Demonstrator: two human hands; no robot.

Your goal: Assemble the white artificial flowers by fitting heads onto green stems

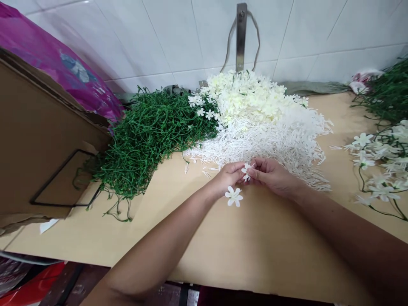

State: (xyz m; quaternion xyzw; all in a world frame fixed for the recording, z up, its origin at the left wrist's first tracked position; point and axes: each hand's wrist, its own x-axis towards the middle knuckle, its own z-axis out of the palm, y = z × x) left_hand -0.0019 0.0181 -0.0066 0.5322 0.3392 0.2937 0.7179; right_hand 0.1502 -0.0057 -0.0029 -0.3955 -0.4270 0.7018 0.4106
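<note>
My left hand (228, 177) and my right hand (273, 175) meet over the table, both closed, fingertips pinching around a small white artificial flower (246, 171). A second white artificial flower (233, 196) shows just below my left hand; its stem is hidden. Right behind my hands lies a heap of thin white sticks (270, 134), with a pile of loose cream-white flower heads (248, 95) above it. To the left spreads a tangled mound of green plastic stems (159, 127).
A cardboard box (41, 140) stands at the left, with a black wire frame (63, 178) against it and a purple bag (63, 59) behind. Finished-looking white flower sprays (384, 191) lie at the right, below more green stems (387, 95). A tiled wall (143, 38) bounds the back.
</note>
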